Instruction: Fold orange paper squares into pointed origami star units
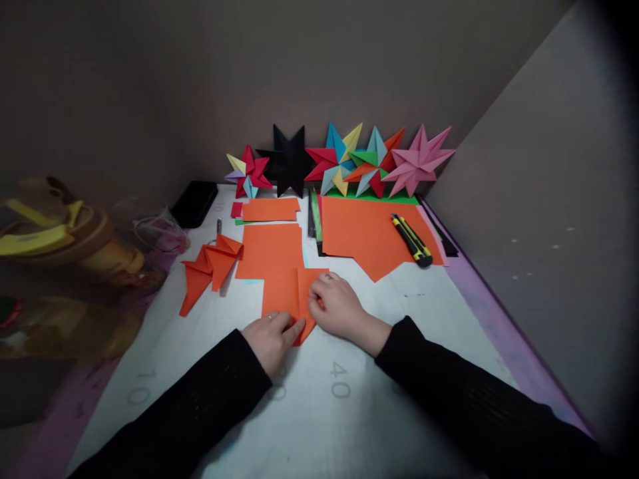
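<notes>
"Head view: which step were you on?"

"Creasing, apparently. Centrally on the bench (359, 432), your left hand (272, 336) pressed the orange sheet (279, 291); your right hand (339, 306) curled at its right side. Whether either gripped, I couldn't tell. Next seemingly needed pressure along the fold (298, 293)."

Both arms are extended forward from the lower corners of the view and angled inward, so that the hands are brought near each other but kept apart. The left forearm (204, 392) and the right forearm (464, 379) are covered by dark sleeves; the right wrist (375, 334) is left bare. The left hand (272, 340) is held palm down and lower, its fingers slightly bent and its thumb pointed toward the right. The right hand (335, 307) is placed a little farther forward, its fingers curled inward. A ring is worn on each hand.
</notes>
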### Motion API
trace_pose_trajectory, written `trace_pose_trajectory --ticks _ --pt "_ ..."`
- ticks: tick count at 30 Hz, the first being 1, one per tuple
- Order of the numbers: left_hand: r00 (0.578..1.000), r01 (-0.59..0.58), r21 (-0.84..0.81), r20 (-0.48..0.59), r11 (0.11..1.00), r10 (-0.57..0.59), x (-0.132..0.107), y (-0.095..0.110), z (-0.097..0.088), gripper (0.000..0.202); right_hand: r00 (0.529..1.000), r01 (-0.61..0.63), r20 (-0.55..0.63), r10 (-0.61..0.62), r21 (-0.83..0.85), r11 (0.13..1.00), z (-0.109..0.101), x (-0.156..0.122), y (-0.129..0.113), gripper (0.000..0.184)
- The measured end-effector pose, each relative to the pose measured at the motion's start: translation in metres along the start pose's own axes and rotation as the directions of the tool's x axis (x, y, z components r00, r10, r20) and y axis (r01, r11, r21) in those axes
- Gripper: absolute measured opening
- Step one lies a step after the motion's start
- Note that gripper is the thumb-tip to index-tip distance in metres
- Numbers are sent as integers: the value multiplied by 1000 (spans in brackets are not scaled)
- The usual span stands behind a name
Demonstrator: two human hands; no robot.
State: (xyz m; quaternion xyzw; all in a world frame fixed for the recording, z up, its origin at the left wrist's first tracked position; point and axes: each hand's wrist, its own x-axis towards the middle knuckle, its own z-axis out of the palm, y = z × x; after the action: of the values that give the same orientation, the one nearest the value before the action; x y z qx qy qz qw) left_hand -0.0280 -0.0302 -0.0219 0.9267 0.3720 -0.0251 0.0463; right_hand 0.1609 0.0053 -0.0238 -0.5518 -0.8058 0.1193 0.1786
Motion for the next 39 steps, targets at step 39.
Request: trace_pose_trajectory --ticks 39 --pt "999 39 -104 41 994 -35 1 -4 -4 46 805 592 104 -584 -74 802 -16 -50 -3 25"
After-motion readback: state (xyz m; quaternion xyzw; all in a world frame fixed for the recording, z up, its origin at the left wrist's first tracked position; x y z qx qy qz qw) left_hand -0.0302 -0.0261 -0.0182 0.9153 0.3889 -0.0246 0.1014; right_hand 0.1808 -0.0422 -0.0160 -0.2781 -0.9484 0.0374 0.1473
